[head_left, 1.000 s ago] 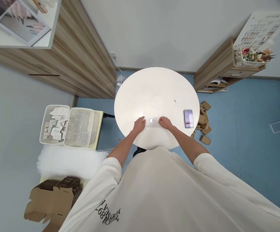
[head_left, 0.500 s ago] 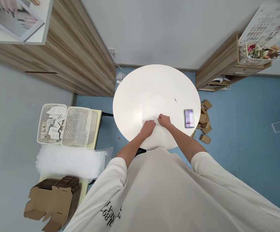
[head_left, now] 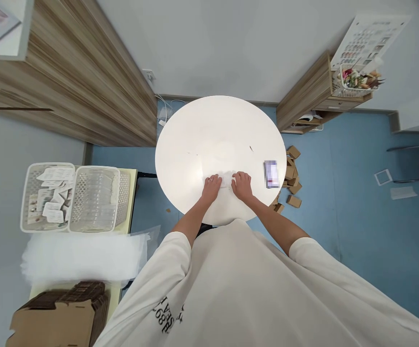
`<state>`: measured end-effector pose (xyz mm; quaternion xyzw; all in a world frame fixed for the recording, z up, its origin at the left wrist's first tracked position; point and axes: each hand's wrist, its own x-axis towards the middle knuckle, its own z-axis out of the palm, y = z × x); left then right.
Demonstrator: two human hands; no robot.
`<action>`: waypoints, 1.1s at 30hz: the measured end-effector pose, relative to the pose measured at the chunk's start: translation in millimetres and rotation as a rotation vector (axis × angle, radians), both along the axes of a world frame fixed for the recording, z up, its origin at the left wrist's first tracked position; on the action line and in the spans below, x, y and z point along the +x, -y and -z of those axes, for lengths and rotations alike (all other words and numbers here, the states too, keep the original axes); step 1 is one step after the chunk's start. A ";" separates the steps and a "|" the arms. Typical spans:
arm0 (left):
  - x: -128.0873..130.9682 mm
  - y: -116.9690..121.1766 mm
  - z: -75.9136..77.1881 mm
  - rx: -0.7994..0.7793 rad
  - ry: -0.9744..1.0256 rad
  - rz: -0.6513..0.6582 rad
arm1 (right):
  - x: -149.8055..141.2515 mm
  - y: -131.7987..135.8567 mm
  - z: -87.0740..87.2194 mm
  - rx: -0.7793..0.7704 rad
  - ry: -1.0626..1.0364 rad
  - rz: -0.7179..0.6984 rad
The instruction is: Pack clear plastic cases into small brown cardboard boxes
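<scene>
A whitish, translucent plastic packet lies on the round white table, close to its near edge. My left hand is at the packet's left end, fingers bent over it and pressing down. At the other end my right hand has its fingers curled onto the packet's edge, slightly apart. What is inside the packet is too faint to make out against the tabletop. A purple-and-white flat item, blurred by pixelation, rests on the right of the table.
Small brown boxes lie on the floor right of the table. At left, a side table holds a basket of cards, a basket of clear cases, plastic sleeves and flat cartons. A wooden cabinet stands behind.
My right hand has gone from a closed pinch to looser fingers over the packet's right end. My left hand stays at the left end. The view has shifted right.
</scene>
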<state>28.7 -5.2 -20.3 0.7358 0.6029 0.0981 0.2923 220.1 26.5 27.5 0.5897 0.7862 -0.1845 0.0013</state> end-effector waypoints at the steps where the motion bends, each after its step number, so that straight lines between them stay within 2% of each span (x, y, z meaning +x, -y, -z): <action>1: 0.0 -0.6 0.5 0.013 -0.011 0.002 | 0.1 5.1 -1.8 -0.020 0.006 -0.056; 5: -1.0 -2.0 -0.6 0.028 -0.058 0.021 | -6.6 12.4 0.5 -0.133 0.020 -0.251; 13: -0.3 11.2 -10.2 -0.017 -0.096 0.056 | -19.1 12.9 16.5 -0.184 0.069 -0.339; 18: -1.5 23.5 -22.5 -0.087 -0.110 0.109 | -15.4 23.4 16.9 -0.236 0.060 -0.343; 21: -5.9 23.2 -29.5 -0.142 -0.080 0.104 | -14.8 22.6 16.5 -0.270 0.050 -0.331; 27: -17.5 6.7 -39.7 -0.269 -0.011 0.023 | -16.8 0.9 14.7 -0.356 0.047 -0.318; 33: -27.3 -9.6 -44.6 -0.316 -0.006 0.027 | -19.6 -22.6 4.7 -0.449 0.027 -0.243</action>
